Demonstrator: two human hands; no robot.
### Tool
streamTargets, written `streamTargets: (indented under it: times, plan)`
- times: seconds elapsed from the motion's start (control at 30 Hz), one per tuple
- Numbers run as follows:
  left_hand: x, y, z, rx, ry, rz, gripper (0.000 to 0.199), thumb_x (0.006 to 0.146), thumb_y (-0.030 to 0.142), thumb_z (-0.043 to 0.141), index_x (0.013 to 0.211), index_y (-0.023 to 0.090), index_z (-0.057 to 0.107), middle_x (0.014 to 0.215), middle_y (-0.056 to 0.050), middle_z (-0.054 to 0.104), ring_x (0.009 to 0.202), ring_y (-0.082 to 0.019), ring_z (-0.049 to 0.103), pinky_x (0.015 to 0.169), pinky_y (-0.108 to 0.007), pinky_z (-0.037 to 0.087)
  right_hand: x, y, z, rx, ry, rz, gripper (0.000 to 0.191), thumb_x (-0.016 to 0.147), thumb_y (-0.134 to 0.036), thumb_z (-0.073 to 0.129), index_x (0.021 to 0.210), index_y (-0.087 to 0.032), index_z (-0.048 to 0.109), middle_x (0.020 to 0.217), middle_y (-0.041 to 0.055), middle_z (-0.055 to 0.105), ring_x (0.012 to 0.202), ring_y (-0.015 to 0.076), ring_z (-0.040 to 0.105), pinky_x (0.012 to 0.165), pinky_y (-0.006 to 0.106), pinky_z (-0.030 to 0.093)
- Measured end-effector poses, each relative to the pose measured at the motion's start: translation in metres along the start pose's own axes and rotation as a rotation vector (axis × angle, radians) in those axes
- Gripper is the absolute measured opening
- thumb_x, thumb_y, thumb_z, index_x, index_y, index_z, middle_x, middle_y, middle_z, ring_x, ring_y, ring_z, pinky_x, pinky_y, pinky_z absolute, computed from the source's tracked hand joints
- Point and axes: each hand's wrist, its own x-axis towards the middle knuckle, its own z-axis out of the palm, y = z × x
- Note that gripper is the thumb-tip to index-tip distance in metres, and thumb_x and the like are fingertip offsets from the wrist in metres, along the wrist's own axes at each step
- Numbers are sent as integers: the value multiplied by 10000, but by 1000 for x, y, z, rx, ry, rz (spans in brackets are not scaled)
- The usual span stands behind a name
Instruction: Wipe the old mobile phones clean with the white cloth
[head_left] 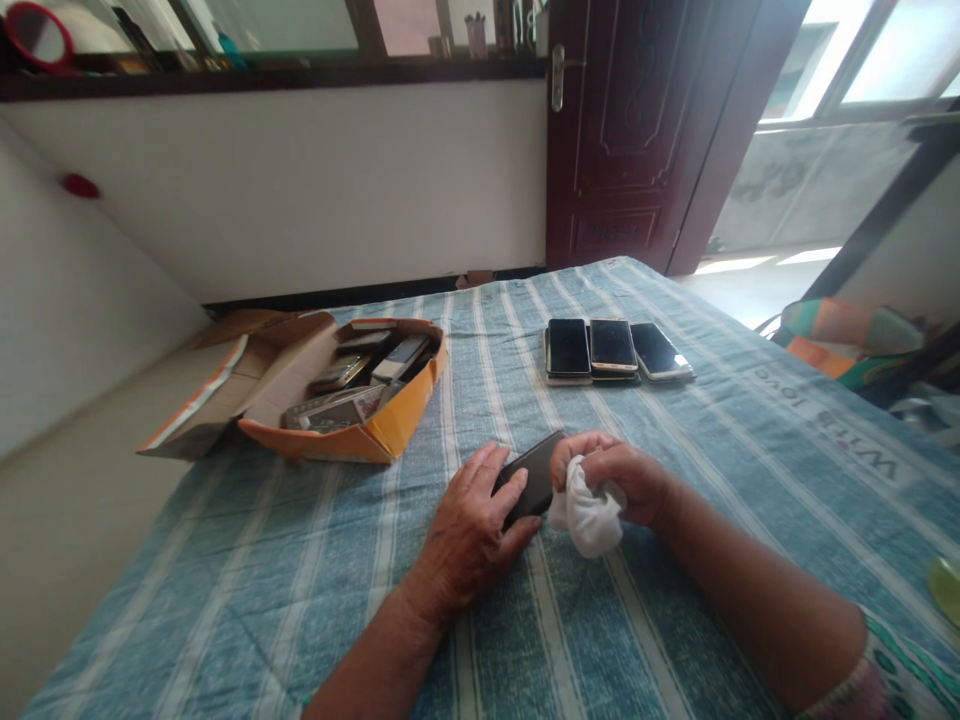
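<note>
A dark smartphone (534,482) lies at a slant on the blue striped cloth, between my two hands. My left hand (476,520) grips its near left end, with the thumb and fingers around its edges. Bunched in my right hand (619,475) is a white cloth (586,515), pinched by the fingers at the phone's right edge. Part of the phone is hidden under the left fingers. Beyond my hands, several phones lie in three stacks side by side, topped by a black phone (568,346), a gold-edged phone (613,344) and a white-edged phone (661,350).
An open orange cardboard box (409,405) with several phones inside stands to the left, its lid (214,390) folded out. The striped cloth (337,560) covers the whole surface. Behind are a white wall, a dark red door (622,130) and a windowsill with small items.
</note>
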Motion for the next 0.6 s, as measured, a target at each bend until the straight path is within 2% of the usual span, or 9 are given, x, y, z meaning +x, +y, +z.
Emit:
streamTargets:
  times: [0.6]
  plan:
    - [1,2,-2,-100,90,104,180,845,257,651,923,97,670,1169,-197,657,1201,-352,554,986,-524,520,0,-1,1,-27,11,-5,155,550,-114,606,669,-110,705,549,3,614,465,76,497,444,167,377]
